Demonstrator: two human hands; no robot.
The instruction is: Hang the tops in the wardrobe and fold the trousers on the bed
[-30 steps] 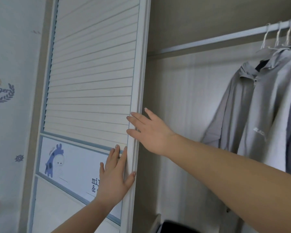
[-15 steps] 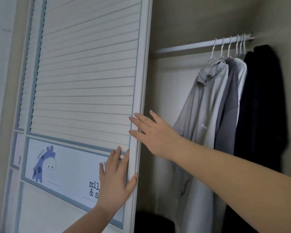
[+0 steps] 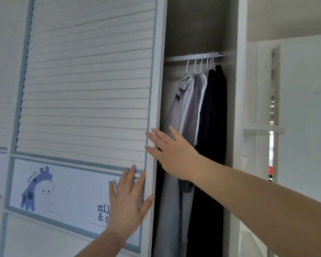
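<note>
A white slatted sliding wardrobe door [image 3: 89, 86] fills the left half of the view. My left hand [image 3: 127, 201] lies flat on its lower panel, thumb at the door's right edge. My right hand [image 3: 171, 152] presses straight fingers against the same edge, higher up. In the narrow gap to the right, several tops hang on white hangers from a metal rail [image 3: 193, 56]: grey shirts [image 3: 188, 108] at the left and dark garments [image 3: 214, 115] at the right.
The wardrobe's white side panel [image 3: 239, 108] bounds the gap on the right. Beyond it are a white wall and a shelf [image 3: 263, 131]. A blue cartoon giraffe [image 3: 35, 188] decorates the door's lower panel.
The door has slid to the right under both hands and the gap has narrowed. The view has turned right, so the wardrobe's right side and the wall beyond now show.
</note>
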